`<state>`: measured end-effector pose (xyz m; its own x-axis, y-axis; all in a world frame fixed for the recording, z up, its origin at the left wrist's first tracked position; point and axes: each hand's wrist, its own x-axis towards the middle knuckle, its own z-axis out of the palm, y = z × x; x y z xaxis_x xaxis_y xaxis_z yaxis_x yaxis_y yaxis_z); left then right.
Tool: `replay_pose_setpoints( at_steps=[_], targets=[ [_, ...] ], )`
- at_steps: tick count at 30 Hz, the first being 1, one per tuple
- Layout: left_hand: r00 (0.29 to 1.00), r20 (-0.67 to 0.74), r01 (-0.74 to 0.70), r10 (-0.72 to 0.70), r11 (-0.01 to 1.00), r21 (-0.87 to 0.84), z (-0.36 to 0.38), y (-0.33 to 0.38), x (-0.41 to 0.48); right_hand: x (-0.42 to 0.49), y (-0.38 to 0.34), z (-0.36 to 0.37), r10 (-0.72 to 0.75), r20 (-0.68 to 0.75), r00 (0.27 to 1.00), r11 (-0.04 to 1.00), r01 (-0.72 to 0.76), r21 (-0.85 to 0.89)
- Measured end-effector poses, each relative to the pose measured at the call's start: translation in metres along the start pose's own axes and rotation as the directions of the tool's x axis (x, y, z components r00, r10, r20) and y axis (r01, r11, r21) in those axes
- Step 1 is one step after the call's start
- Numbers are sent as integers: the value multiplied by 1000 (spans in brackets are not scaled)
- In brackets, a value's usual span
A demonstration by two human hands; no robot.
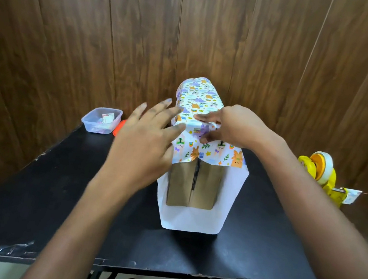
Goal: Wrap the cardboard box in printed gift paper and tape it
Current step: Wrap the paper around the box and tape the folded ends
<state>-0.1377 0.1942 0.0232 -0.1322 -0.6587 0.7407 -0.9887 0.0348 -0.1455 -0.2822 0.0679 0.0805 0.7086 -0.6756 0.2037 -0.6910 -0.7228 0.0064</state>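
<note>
Stuff sits at the far left of the black table (22, 197): a clear plastic tub (101, 120) with small bits in it, and an orange thing (119, 126) just beside it. Next comes the left hand (144, 137). Its fingers are straight and spread apart, and they touch the left side of the gift paper (199, 98). In the middle stands the cardboard box (180, 182), tall and upright, with the paper draped over its top. The brown front shows, with white paper flaps on both sides and below it. The right hand (234, 125) pinches the paper at the near top edge, 1 finger on top and the thumb under the fold. At the far right sits a yellow tape dispenser (321, 172), well apart from the box. I think this is the step of folding the end shut. Next, the top flap needs pressing flat down the front, then the 2 side flaps fold in, and 1 hand must hold them while the other gets tape.
</note>
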Motion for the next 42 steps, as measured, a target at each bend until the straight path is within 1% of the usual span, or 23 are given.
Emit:
replay_pose_setpoints(
  at_steps=[1,2,3,5,6,8,11,14,18,22,26,30,34,38,40,42],
  targets=[
    [1000,15,13,-14,1000,24,0,9,13,-1,-1,0,-1,-1,1000,1000,1,-2],
    [997,72,26,-31,997,66,4,15,25,-1,-1,-1,-6,-4,1000,1000,6,-7],
    [982,178,42,-62,992,118,9,18,37,-1,-1,0,-17,-12,1000,1000,17,-14],
    [910,396,45,-124,978,201,26,13,53,1,2,1,-31,-29,999,1000,31,0],
    [882,454,30,-125,977,211,31,6,56,2,4,2,-32,-25,999,999,33,27],
    [862,497,14,-98,985,170,34,-4,58,2,10,6,-37,17,999,996,35,85],
    [852,519,11,-63,995,101,29,-13,56,0,18,7,-51,75,996,989,40,143],
    [836,546,0,-55,995,99,26,-16,55,0,18,7,-32,92,995,985,16,174],
    [827,559,-15,-64,991,135,26,-14,58,2,8,14,31,47,998,999,-33,40],
    [811,579,-45,-87,977,210,23,-11,59,-4,12,15,2,116,993,998,5,-60],
    [839,537,-78,-86,958,275,24,0,63,-3,14,9,35,141,989,999,-39,22],
    [844,530,-61,-80,968,243,23,-4,61,0,24,11,28,118,993,996,-38,83],
    [844,533,-81,-61,968,239,21,-4,61,-3,32,7,-16,144,989,982,-11,188],
    [853,521,-108,-22,970,218,28,5,71,-5,32,7,-14,111,994,981,-7,192],
    [846,532,-71,-21,986,153,36,14,76,-6,33,7,-5,90,996,983,-12,182],
    [849,526,7,-57,995,96,41,19,75,-7,36,7,7,84,996,981,-23,195]
  ],
)
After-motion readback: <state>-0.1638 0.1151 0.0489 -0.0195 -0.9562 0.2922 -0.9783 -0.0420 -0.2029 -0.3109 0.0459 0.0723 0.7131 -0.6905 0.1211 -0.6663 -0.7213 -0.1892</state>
